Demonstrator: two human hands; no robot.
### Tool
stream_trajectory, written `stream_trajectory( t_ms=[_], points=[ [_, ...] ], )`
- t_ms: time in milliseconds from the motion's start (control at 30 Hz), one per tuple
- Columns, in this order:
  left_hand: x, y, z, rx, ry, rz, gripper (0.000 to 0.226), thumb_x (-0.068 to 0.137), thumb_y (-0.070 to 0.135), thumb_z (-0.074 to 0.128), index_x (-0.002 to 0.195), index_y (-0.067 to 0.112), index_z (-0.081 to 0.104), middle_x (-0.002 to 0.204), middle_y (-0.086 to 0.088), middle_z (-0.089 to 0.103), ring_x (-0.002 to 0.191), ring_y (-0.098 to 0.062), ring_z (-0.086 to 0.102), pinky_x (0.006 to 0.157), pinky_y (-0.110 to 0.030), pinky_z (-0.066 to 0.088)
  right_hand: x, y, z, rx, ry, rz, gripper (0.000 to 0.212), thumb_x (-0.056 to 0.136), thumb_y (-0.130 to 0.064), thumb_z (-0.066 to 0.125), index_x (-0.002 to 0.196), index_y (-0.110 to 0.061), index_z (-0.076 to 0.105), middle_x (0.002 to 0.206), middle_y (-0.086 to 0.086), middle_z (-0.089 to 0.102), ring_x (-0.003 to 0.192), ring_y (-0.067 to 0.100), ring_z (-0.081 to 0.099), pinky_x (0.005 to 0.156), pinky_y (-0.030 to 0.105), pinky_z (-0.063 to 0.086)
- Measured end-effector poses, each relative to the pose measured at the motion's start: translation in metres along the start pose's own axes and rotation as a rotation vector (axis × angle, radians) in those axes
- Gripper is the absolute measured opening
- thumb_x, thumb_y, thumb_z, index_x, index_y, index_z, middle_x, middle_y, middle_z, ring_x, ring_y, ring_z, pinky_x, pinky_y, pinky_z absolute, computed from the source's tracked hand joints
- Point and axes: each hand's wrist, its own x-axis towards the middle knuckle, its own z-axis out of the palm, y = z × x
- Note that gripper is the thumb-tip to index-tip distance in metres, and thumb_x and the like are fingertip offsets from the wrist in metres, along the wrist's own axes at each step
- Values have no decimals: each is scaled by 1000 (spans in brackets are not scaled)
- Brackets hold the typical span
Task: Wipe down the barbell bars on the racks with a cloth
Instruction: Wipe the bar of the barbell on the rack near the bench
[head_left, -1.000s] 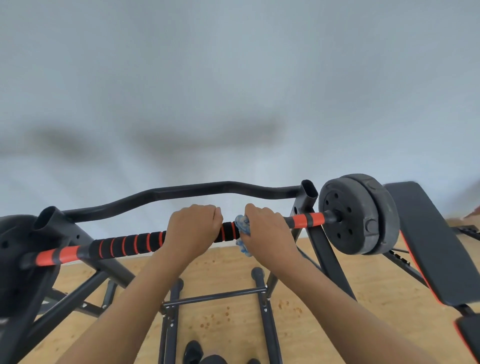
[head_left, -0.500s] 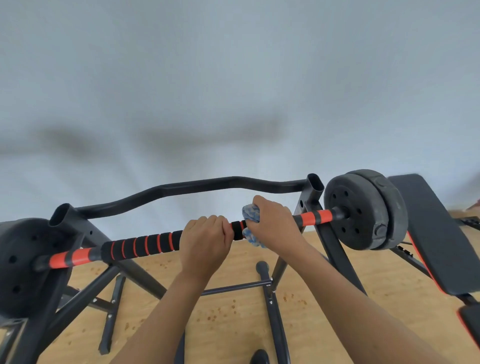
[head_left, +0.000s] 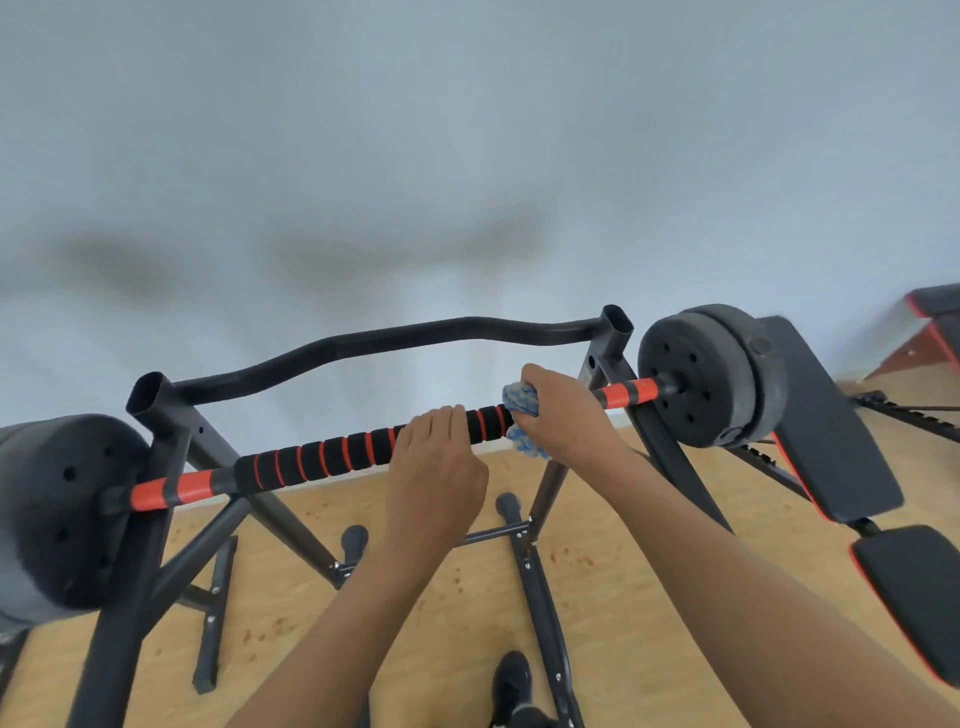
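Two uprights of the rack (head_left: 166, 426) carry the bar (head_left: 322, 460), a plate (head_left: 696, 374) at each end. The left hand (head_left: 436, 467) curls over the ribbed grip, steadying it; the right hand (head_left: 566, 415) clasps the blue cloth (head_left: 519, 400) around the bar beside the right upright. Best done with the cloth snug all round — sliding along, twisting slightly — so no side is missed.

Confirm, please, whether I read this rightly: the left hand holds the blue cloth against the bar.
Not quite: the head view shows the right hand holding the blue cloth against the bar; the left hand grips the bar bare.
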Motion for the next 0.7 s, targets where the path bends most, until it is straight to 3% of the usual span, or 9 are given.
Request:
stream_trajectory(
  t_ms=[33, 67, 133, 233, 300, 400, 500, 600, 700],
  points=[
    [13, -5, -8, 4, 9, -1, 22, 97, 27, 56, 102, 11, 70, 92, -4, 69, 83, -21, 64, 76, -35, 55, -2, -1, 0, -8, 15, 5, 20, 92, -20, 62, 87, -18, 43, 76, -2, 53, 71, 19, 54, 58, 32, 41],
    [28, -11, -13, -20, -12, -15, 25, 100, 30, 52, 85, 14, 65, 75, 1, 62, 67, -18, 56, 62, -30, 46, -5, -2, 1, -7, 27, 12, 20, 91, -20, 61, 87, -17, 42, 74, -2, 51, 69, 18, 52, 59, 34, 43],
    [51, -20, -13, -61, -123, -48, 39, 105, 31, 41, 72, 15, 55, 62, 3, 52, 55, -17, 50, 53, -29, 33, -8, -3, 2, 14, 37, 22, 19, 92, -19, 60, 85, -17, 42, 71, -4, 48, 64, 14, 47, 59, 33, 42],
    [56, -27, 1, 96, -286, -17, 48, 110, 33, 30, 81, 14, 63, 56, 2, 50, 47, -17, 50, 52, -27, 42, -7, -5, 1, 0, 35, 26, 15, 93, -20, 59, 89, -15, 46, 74, -2, 52, 68, 17, 53, 61, 34, 46],
    [47, -27, 2, 126, -284, -14, 52, 110, 31, 24, 79, 14, 62, 51, 3, 45, 42, -16, 45, 51, -27, 45, -4, -7, 1, -41, 29, 20, 12, 95, -21, 59, 94, -15, 49, 80, 0, 57, 74, 21, 58, 67, 38, 51],
    [31, -19, 6, 74, -21, -35, 62, 111, 32, 22, 59, 15, 50, 47, 4, 36, 40, -15, 34, 51, -29, 29, 0, -9, 4, -47, 21, 19, 10, 94, -15, 60, 92, -14, 50, 78, -1, 55, 74, 21, 59, 66, 32, 48],
    [9, -15, 16, 46, 143, -6, 49, 112, 31, 32, 72, 14, 53, 62, 2, 42, 58, -17, 38, 62, -33, 29, 3, -7, 4, -58, 11, 27, 10, 92, -13, 62, 92, -12, 52, 81, 2, 57, 78, 22, 60, 64, 29, 45],
    [-3, -9, 15, 24, 59, -24, 39, 111, 34, 34, 88, 13, 57, 77, -2, 52, 71, -19, 46, 70, -36, 40, 0, -6, 5, -27, -24, 40, 10, 95, -18, 62, 97, -16, 52, 89, 0, 59, 82, 18, 61, 68, 26, 45],
    [22, -2, -8, -11, -132, -132, 47, 110, 47, 28, 83, 16, 50, 73, 2, 51, 67, -16, 50, 68, -32, 40, -4, -6, 6, -24, -25, 47, 14, 98, -24, 63, 106, -20, 53, 94, -7, 54, 85, 11, 57, 76, 24, 44]
  ],
)
